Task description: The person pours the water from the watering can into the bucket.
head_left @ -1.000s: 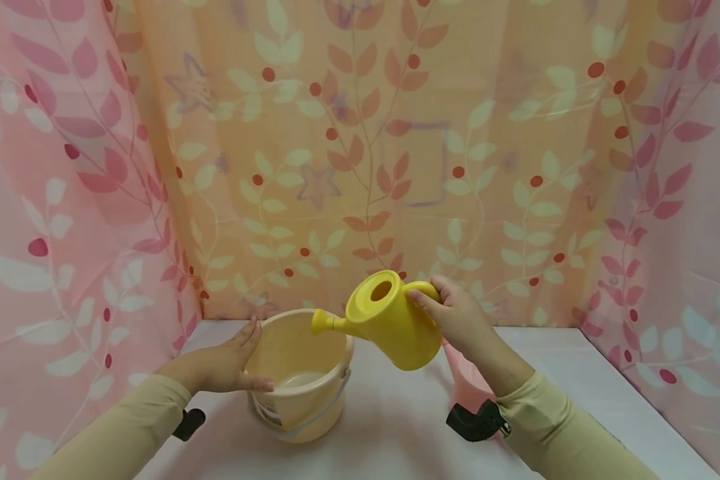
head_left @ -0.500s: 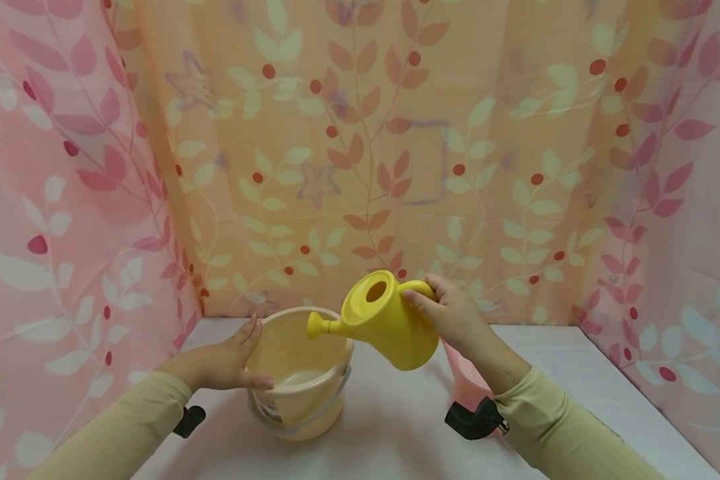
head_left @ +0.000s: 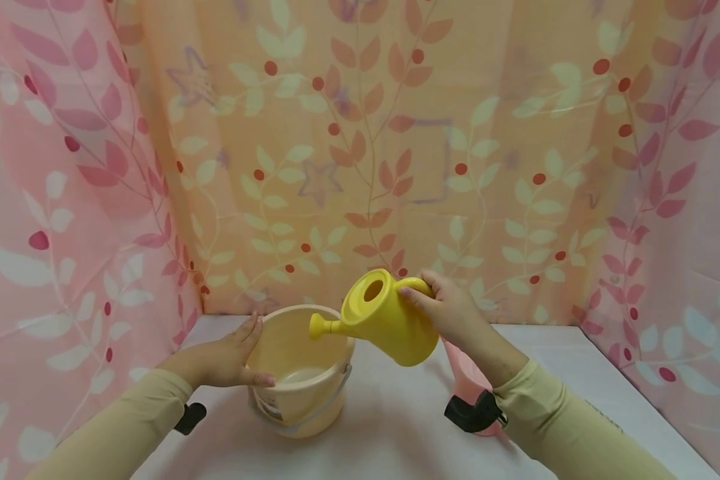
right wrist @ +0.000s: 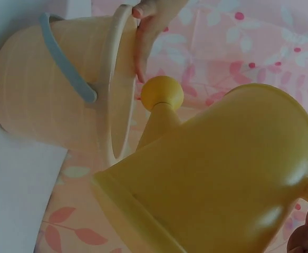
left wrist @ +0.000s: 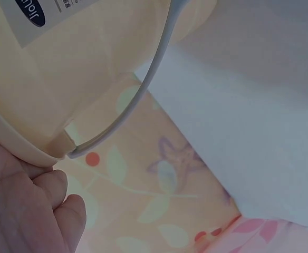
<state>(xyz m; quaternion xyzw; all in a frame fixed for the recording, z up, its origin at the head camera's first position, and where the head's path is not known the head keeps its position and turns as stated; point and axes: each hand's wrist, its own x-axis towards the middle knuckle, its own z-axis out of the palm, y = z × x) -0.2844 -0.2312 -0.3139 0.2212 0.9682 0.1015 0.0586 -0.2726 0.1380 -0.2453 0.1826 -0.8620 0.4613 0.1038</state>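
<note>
My right hand (head_left: pixel 450 310) holds the handle of a yellow watering can (head_left: pixel 396 327), seen large in the right wrist view. The can is tilted toward the left, and its spout's rose (right wrist: pixel 162 93) is over the mouth of a cream bucket (head_left: pixel 309 407). My left hand (head_left: pixel 225 357) rests on the bucket's left rim, its fingers spread and fairly straight, thumb lying across the near rim. In the left wrist view the fingertips (left wrist: pixel 51 187) touch the rim beside the grey handle (left wrist: pixel 138 100). No water is visible leaving the rose.
A pink object (head_left: pixel 471 377) stands on the white table (head_left: pixel 390 427) behind the right forearm, partly hidden. Patterned curtains (head_left: pixel 360 153) enclose the back and both sides. Black wrist mounts (head_left: pixel 477 412) sit under the sleeves.
The watering can has shifted slightly left, with my right hand still on its handle. My left hand and the bucket stay in place.
</note>
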